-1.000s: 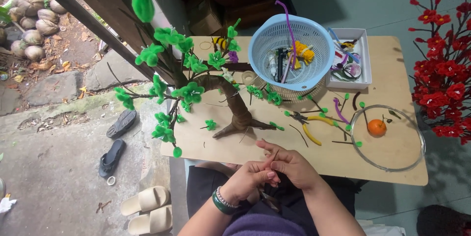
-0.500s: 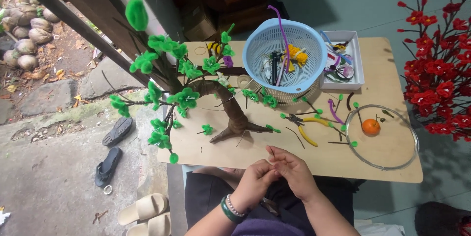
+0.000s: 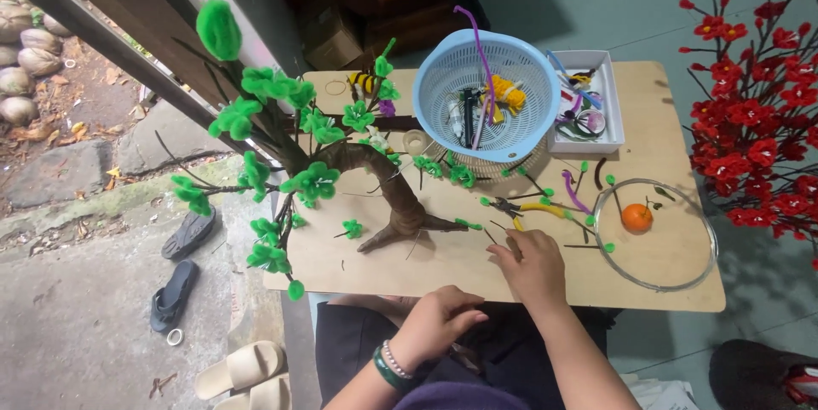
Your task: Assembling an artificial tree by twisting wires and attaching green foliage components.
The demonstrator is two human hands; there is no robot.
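My right hand (image 3: 532, 263) rests on the wooden table (image 3: 426, 269), fingertips down beside yellow-handled pliers (image 3: 535, 209) and thin dark wires. It grips nothing that I can see. My left hand (image 3: 439, 320) hangs over my lap just off the table's front edge, fingers curled; whether it holds anything is hidden. A green bracelet is on that wrist. A craft tree (image 3: 396, 201) with a brown trunk and green pipe-cleaner leaves stands at the table's left.
A blue plastic basket (image 3: 443, 86) of craft supplies sits at the back, with a white tray (image 3: 615, 103) to its right. A small orange (image 3: 636, 217) lies inside a wire ring (image 3: 711, 244). Red artificial flowers (image 3: 767, 120) stand at the right. Sandals (image 3: 175, 291) lie on the floor at left.
My hands were together at the table's front edge. The right hand has since left the left one and reached forward onto the table near the pliers.
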